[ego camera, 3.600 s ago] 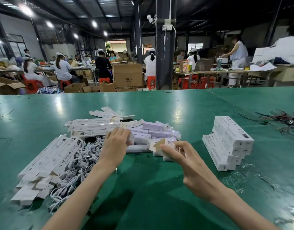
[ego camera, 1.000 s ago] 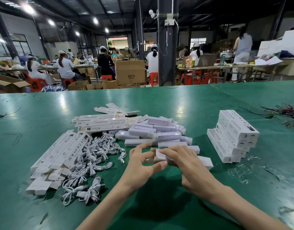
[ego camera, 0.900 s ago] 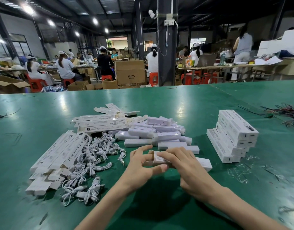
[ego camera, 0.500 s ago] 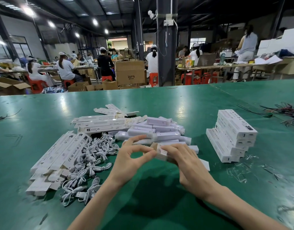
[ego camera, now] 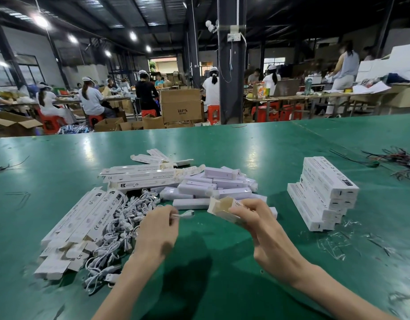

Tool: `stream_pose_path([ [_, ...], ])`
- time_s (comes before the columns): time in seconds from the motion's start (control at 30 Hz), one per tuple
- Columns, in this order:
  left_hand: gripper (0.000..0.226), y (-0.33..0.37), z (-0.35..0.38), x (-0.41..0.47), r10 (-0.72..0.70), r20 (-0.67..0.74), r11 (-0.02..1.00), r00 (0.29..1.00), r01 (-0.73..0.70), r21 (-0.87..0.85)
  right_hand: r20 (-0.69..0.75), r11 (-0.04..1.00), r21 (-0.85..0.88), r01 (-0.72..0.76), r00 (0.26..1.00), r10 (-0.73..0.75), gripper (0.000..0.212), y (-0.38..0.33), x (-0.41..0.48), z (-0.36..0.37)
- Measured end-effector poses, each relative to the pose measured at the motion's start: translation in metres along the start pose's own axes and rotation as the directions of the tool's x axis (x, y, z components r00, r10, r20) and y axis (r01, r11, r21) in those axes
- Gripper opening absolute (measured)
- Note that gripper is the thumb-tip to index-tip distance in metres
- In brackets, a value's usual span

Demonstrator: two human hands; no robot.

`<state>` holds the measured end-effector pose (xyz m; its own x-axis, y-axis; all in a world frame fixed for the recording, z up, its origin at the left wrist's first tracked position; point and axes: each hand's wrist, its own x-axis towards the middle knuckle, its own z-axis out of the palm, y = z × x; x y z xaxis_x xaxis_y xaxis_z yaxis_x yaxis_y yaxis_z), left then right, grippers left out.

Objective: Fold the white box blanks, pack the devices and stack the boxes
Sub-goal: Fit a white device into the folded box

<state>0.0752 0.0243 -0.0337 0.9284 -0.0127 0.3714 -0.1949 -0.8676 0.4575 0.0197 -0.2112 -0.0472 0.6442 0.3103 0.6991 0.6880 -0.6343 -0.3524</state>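
Presently the right hand (ego camera: 257, 225) grips a part-folded white cardboard box (ego camera: 224, 207) in curled fingers, just above the green worktop (ego camera: 222, 285), near centre. The box's long axis runs left to right, and its open, brown-lined end faces left. The left hand (ego camera: 157, 229) pinches a small white cable (ego camera: 185, 214), tip pointing right at that mouth, near but apart. Judgement: the cable goes in next, fed from the left. Box contents cannot be told. Finished white boxes (ego camera: 324, 195) stand stacked well to the right.

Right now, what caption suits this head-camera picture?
At a green table, the right hand holds an open white box while the left hand pinches a white cable.
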Motion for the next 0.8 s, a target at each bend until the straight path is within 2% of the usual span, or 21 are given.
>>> stream_pose_path([
  [0.07,0.013,0.017,-0.007,-0.005,0.089,-0.165,0.97,0.982,-0.123,-0.208,-0.001,0.999,-0.047,-0.004,1.0,0.004,0.106,-0.001,0.001,-0.001],
  [0.13,0.017,0.03,-0.014,-0.01,0.11,-0.363,0.905,0.925,-0.244,-0.347,-0.007,0.995,-0.095,-0.008,1.0,0.008,0.101,-0.002,0.001,-0.003],
  [0.23,0.015,0.037,-0.022,-0.017,0.202,-0.561,0.807,0.803,-0.461,-0.37,-0.01,0.989,-0.15,-0.012,1.0,0.01,0.096,-0.003,0.002,-0.007],
  [0.33,0.019,0.041,-0.022,-0.022,0.381,-0.553,0.743,0.741,-0.601,-0.294,0.022,0.984,-0.179,-0.018,1.0,0.022,0.1,-0.004,0.004,-0.01],
  [0.43,0.019,0.042,-0.018,-0.025,0.492,-0.505,0.711,0.71,-0.662,-0.238,0.048,0.974,-0.223,0.034,0.999,-0.024,0.097,-0.007,0.005,-0.013],
  [0.53,0.016,0.042,-0.016,-0.027,0.539,-0.465,0.707,0.702,-0.677,-0.203,0.054,0.963,-0.259,0.073,0.997,-0.061,0.098,-0.01,0.006,-0.013],
  [0.8,0.022,0.041,-0.02,-0.028,0.573,-0.439,0.69,0.692,-0.697,-0.198,0.072,0.963,-0.263,0.064,0.996,-0.047,0.1,-0.008,0.005,-0.013],
])
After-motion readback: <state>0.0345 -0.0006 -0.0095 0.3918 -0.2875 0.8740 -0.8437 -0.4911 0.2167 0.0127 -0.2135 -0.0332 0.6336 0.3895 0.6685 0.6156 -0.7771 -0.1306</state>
